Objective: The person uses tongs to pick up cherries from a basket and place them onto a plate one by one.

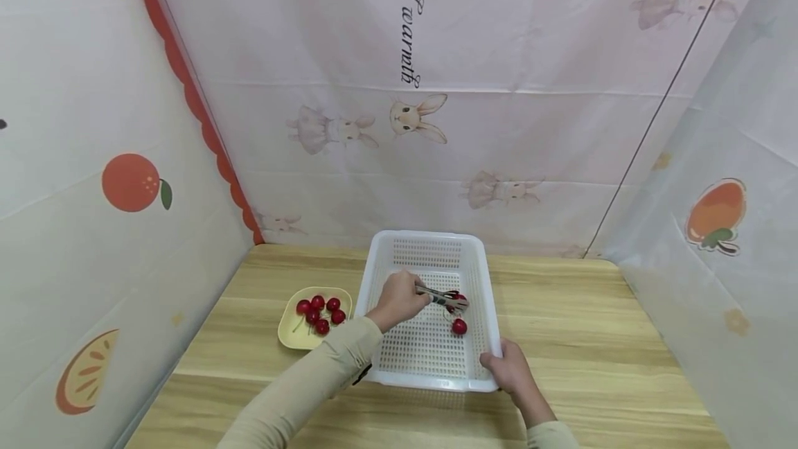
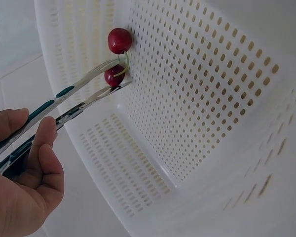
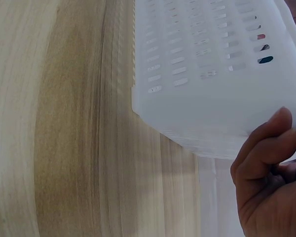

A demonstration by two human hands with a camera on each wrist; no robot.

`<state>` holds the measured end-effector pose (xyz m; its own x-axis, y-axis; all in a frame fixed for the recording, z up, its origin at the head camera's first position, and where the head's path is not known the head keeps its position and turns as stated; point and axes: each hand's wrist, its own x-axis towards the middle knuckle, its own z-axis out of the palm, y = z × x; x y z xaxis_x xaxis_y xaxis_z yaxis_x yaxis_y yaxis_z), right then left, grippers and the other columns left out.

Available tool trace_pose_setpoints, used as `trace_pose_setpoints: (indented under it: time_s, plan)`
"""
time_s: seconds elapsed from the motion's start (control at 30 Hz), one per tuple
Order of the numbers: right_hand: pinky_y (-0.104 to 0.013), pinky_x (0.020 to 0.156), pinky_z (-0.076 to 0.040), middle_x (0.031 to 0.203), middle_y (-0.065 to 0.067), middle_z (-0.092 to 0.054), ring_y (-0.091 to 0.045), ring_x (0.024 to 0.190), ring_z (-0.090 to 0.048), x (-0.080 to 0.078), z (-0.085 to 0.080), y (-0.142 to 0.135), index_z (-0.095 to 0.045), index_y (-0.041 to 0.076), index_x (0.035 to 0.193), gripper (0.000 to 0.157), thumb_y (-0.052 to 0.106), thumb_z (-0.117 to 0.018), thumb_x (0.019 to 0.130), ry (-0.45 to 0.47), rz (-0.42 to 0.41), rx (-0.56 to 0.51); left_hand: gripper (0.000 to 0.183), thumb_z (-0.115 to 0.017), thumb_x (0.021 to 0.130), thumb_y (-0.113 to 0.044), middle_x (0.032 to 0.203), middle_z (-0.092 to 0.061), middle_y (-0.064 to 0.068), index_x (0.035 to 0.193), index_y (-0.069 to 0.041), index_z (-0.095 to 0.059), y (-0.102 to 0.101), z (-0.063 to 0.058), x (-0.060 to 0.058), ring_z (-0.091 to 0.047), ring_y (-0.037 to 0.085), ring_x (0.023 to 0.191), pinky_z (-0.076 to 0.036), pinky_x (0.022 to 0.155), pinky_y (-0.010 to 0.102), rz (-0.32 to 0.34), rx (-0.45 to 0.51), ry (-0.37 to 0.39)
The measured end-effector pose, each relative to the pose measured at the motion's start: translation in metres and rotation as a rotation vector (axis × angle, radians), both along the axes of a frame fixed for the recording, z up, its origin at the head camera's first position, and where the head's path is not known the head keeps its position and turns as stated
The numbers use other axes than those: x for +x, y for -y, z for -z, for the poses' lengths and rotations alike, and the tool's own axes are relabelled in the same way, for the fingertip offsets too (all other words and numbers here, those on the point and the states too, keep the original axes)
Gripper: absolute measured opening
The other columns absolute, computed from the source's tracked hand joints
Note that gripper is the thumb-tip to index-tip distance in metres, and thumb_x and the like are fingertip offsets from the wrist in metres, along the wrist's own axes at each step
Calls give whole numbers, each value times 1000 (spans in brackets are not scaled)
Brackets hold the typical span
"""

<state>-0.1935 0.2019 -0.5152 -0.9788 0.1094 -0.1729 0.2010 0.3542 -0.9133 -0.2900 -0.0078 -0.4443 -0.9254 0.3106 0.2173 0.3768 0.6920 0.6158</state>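
Note:
My left hand (image 1: 400,300) holds metal tongs (image 1: 436,293) with dark green inlays on the handles, reaching into a white perforated plastic basket (image 1: 372,283). Between the tong tips in the left wrist view is a red cherry (image 2: 114,76) with a green stem. Another cherry (image 2: 120,40) lies beside it against the basket wall. At the basket's near right corner, my right hand (image 1: 510,368) grips the rim, thumb on top; the right wrist view shows its curled fingers (image 3: 266,148) against the outer wall.
A pale yellow dish (image 1: 293,338) with several stemmed cherries stands left of the basket, partly behind the left sleeve (image 1: 312,380). Both rest on a wood-grain table (image 1: 561,317). Printed cloth walls (image 1: 530,137) enclose the back and sides.

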Motion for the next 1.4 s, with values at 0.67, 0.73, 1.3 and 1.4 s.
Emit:
trace_pose_setpoints:
  time_s: [0.67, 0.73, 1.3, 1.4]
  plan:
    - [-40, 60, -52, 90, -23, -64, -34, 76, -63, 3, -3, 0, -52, -18, 114, 44, 1, -56, 75, 21, -9, 7, 10, -67, 77, -6, 38, -40, -11, 84, -1, -73, 5, -3, 7, -19, -1, 34, -21, 36, 18, -10, 34, -132]
    - [-41, 61, -52, 90, -23, -64, -34, 77, -63, 4, -4, 0, -52, -18, 113, 43, 0, -56, 75, 17, -6, 1, 7, -67, 76, -5, 36, -35, -12, 80, -3, -73, 7, -7, 7, -16, 0, 34, -20, 37, 18, -15, 57, -169]
    - [-41, 61, -52, 92, -26, -63, -34, 76, -63, 6, -2, -2, -52, -18, 113, 43, 0, -56, 74, 10, -3, -21, 11, -71, 77, -11, 50, -56, -5, 85, -3, -72, 30, -29, 25, -35, 3, 37, -31, 39, 22, -107, 149, -92]
    - [-41, 60, -52, 92, -25, -63, -33, 75, -63, 6, -2, -3, -52, -17, 114, 44, 0, -56, 74, 20, 3, -13, 13, -71, 77, -11, 56, -61, -2, 86, -2, -72, 37, -27, 28, -36, 3, 38, -31, 38, 22, -113, 170, -81]
